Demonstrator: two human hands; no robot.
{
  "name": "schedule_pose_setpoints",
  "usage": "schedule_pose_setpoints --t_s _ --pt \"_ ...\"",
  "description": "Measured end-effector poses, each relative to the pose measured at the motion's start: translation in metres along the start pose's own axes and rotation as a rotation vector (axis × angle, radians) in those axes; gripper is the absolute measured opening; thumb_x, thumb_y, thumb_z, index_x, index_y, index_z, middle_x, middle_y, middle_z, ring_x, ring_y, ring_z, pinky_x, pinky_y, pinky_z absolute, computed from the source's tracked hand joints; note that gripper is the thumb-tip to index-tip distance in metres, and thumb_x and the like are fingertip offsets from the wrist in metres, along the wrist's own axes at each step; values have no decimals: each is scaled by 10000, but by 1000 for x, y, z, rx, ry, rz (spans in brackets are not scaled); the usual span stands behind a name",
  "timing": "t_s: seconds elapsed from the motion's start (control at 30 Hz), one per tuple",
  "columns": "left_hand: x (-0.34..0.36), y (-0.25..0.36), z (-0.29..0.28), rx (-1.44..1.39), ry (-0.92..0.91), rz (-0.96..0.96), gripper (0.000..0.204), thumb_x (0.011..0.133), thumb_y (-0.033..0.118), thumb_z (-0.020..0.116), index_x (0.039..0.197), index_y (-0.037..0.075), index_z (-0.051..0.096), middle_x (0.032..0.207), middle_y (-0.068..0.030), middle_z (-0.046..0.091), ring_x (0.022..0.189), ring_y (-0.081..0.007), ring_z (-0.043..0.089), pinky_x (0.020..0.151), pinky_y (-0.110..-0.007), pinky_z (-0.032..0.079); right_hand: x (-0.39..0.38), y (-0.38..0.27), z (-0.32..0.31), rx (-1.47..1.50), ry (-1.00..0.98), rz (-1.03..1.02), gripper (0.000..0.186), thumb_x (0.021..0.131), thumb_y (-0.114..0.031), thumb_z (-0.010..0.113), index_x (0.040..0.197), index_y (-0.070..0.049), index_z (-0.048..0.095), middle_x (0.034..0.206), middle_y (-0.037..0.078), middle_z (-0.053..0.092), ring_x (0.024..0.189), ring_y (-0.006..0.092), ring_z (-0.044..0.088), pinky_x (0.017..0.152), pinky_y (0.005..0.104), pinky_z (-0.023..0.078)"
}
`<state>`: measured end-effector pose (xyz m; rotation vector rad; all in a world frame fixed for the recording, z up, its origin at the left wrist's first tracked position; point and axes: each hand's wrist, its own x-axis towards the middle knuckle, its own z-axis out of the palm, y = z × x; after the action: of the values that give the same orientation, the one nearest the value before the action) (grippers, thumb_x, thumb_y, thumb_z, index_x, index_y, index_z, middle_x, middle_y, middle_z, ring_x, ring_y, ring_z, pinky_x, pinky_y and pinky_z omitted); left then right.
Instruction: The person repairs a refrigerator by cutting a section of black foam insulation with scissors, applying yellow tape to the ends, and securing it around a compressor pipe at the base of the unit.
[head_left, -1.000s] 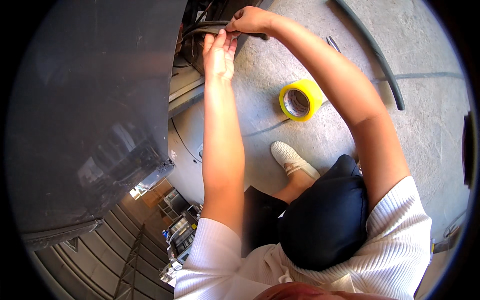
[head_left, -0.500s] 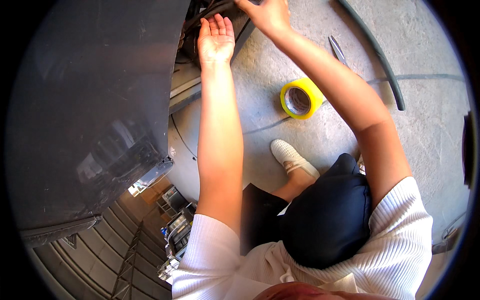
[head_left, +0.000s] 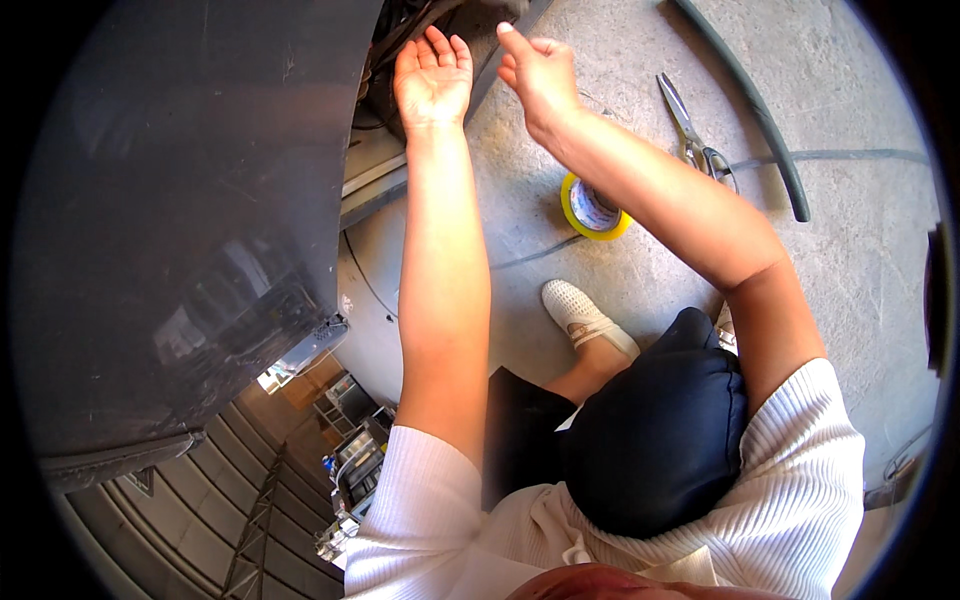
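My left hand (head_left: 432,88) is palm up with slightly bent fingers beside dark cables (head_left: 385,50) in the opening of a black panel (head_left: 190,170); nothing is visible in its palm. To its right, my right hand (head_left: 540,82) has its thumb raised apart from curled fingers, with no object visible between them. Below my right hand on the concrete floor are a roll of yellow tape (head_left: 605,228), partly behind my forearm, and a pair of scissors (head_left: 683,115). A dark flexible tube (head_left: 762,120) lies farther right.
A metal rail (head_left: 372,180) runs along the opening's lower edge. My leg and cream shoe (head_left: 570,308) are below the tape. Shelving with assorted equipment (head_left: 355,460) shows at the lower left, and a thin cord (head_left: 365,280) hangs near the panel.
My left hand has moved up and turned its palm more upward. My right hand has let go of the cables and shifted right and down, uncovering more of the scissors.
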<state>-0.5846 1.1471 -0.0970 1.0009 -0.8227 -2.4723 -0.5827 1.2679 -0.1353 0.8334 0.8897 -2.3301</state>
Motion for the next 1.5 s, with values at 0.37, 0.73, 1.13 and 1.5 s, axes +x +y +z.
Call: schedule_pose_setpoints --t_s 0.37,0.73,1.13,1.5 --pt "4 9 -8 45 -5 -189 256 984 251 402 1103 76 547 1106 -79 587 1037 -228 513 972 -446 380 57 -2 52 274 -527 283 216 964 -312 554 857 -128 592 702 -7 566 619 106 516 580 260 441" --pt "-34 -9 7 1353 53 935 185 937 125 541 1066 -3 577 1006 -102 597 675 -163 609 651 -291 496 68 -2 55 202 -487 234 270 944 -353 587 1078 -120 573 936 -8 614 810 84 547 613 197 459" --pt "-24 5 38 2380 -74 1341 300 906 111 510 1176 15 598 1050 -205 633 922 -360 618 828 -430 485 80 18 47 122 -567 201 223 943 -194 529 850 -40 662 701 32 639 506 103 498 453 232 388" --pt "-24 3 45 2168 -121 1240 173 872 39 551 980 5 682 943 -133 676 683 -213 655 634 -297 534 94 3 57 61 -301 174 273 879 -230 573 778 18 626 718 85 632 491 160 533 438 274 437"
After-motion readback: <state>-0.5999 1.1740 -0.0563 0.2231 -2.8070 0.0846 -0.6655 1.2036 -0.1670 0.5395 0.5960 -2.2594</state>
